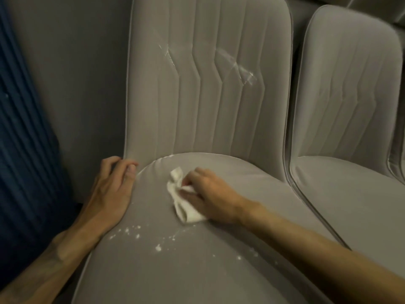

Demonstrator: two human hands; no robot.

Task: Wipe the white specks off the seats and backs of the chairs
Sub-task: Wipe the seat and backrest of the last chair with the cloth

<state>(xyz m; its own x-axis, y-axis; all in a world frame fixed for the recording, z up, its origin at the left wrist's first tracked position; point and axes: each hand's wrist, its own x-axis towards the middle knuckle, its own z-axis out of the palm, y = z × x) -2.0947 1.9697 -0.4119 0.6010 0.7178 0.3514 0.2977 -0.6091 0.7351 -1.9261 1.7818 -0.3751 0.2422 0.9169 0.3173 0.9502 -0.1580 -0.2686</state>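
Observation:
A grey upholstered chair fills the middle of the view, its seat (219,270) in front and its ribbed back (208,95) behind. My right hand (210,194) holds a crumpled white cloth (182,198) pressed on the rear of the seat. White specks (157,247) lie scattered on the seat in front of the cloth, toward me. White smears (243,69) mark the back at the upper left and upper right. My left hand (111,189) rests on the seat's left edge, fingers curled over the rim near the back corner.
A second grey chair (350,106) stands close on the right, its seat almost touching the first. A dark blue ribbed surface (24,139) stands at the left. A grey wall (76,73) rises behind the first chair's left side.

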